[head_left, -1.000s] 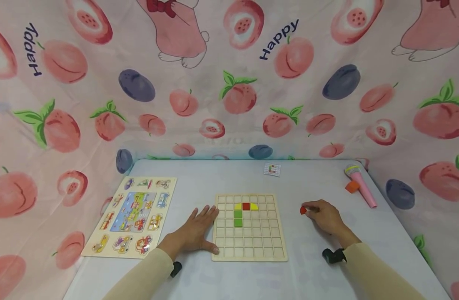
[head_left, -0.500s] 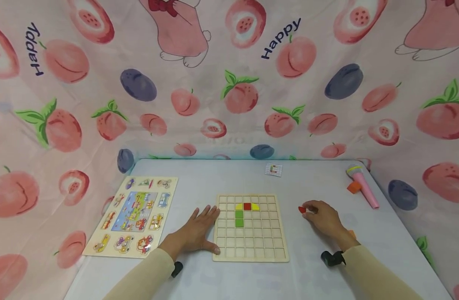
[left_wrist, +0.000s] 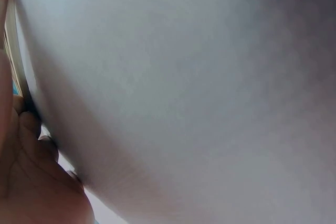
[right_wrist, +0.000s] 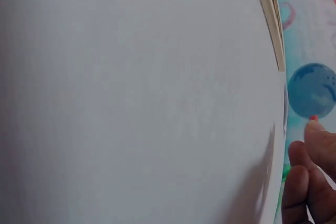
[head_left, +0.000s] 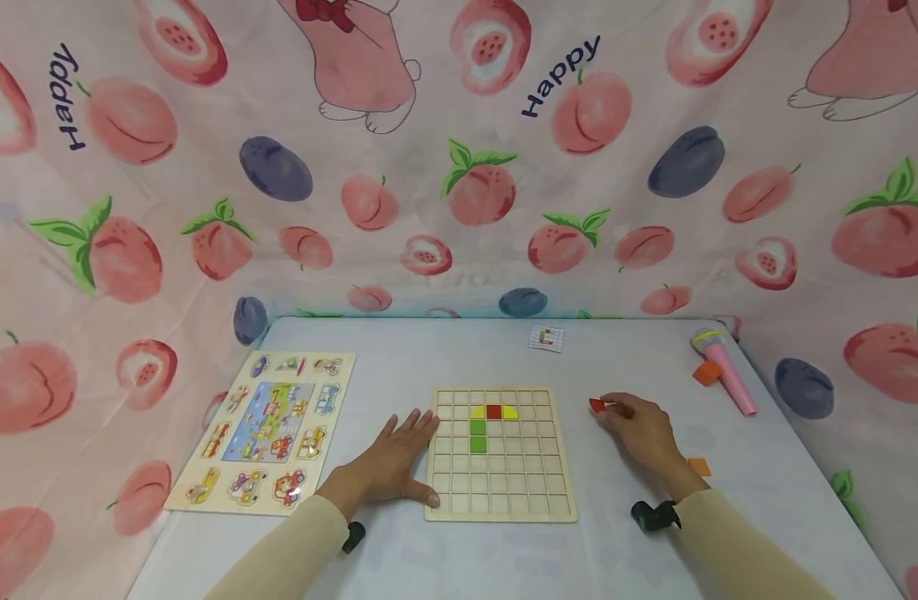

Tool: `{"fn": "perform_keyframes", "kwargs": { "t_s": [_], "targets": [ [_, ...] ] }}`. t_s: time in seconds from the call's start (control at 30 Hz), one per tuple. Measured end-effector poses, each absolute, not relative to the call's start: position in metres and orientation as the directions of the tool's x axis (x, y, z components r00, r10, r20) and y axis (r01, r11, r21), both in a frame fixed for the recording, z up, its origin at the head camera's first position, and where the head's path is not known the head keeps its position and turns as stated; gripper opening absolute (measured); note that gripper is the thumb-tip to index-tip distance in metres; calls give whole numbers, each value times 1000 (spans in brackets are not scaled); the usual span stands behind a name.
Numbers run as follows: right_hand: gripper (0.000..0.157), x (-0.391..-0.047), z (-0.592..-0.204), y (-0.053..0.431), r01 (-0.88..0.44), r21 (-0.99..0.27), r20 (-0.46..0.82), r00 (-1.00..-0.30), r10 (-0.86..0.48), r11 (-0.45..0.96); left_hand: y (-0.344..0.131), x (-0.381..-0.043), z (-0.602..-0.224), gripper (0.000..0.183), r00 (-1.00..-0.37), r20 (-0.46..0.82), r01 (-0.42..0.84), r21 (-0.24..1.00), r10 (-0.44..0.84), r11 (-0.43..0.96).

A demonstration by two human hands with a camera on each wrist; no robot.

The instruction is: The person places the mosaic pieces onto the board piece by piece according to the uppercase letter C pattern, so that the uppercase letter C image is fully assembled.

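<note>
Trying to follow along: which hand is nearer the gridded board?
Left. The left hand rests at the left edge of the gridded board; the right hand is beyond its right edge, pinching a red piece.

Head view looks forward and down over the flat white table (head_left: 496, 562); left wrist faces its surface closely, bare left hand (head_left: 393, 463) at one edge; right wrist likewise, sharing bare right hand (head_left: 643, 433) and small red piece (head_left: 596, 405) with head view

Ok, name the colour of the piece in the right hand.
The piece is red, clearest in the head view.
</note>
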State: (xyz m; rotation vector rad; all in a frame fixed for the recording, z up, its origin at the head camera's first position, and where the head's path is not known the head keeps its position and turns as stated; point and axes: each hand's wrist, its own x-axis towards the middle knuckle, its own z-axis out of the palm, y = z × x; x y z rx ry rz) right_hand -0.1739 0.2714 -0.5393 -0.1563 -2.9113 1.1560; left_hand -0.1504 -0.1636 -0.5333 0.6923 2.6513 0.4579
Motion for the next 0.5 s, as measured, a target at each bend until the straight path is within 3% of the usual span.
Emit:
{"fn": "perform_keyframes", "kwargs": {
  "t_s": [0.13, 0.5],
  "targets": [
    [34, -174, -539, 259, 81, -735, 23, -989, 143, 673, -163, -150, -533, 133, -816, -266, 396, 389, 513, 832],
    [32, -164, -531, 219, 104, -791, -15, -989, 150, 603, -163, -149, -533, 132, -821, -261, 386, 402, 508, 830]
  ]
}}
